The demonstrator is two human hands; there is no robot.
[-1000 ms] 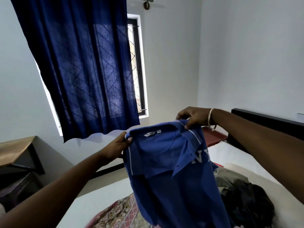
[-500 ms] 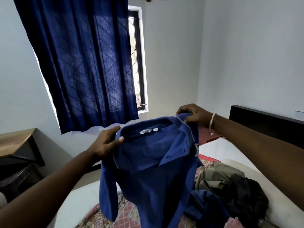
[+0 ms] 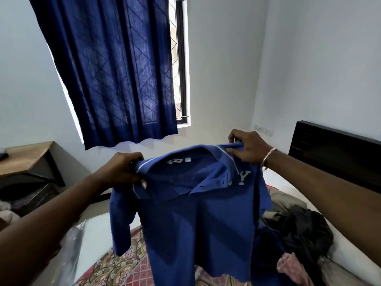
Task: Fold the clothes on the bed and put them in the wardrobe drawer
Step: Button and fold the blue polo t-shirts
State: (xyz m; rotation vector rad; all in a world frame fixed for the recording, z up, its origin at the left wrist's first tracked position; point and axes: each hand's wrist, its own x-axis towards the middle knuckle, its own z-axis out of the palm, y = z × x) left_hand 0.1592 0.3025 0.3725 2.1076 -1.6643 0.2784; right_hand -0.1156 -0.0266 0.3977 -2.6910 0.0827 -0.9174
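From my feed, the blue polo shirt hangs in front of much of the bed, hiding the patterned bedspread behind it. Its collar label is too small for me to read, and a fold covers the chest lettering except a "Y". The left hand has its fingertips buried in the shoulder cloth; the right hand hides the other shoulder seam. The dark clothes pile at right is too shadowed to sort. The frame cuts off the wooden worktop at left.
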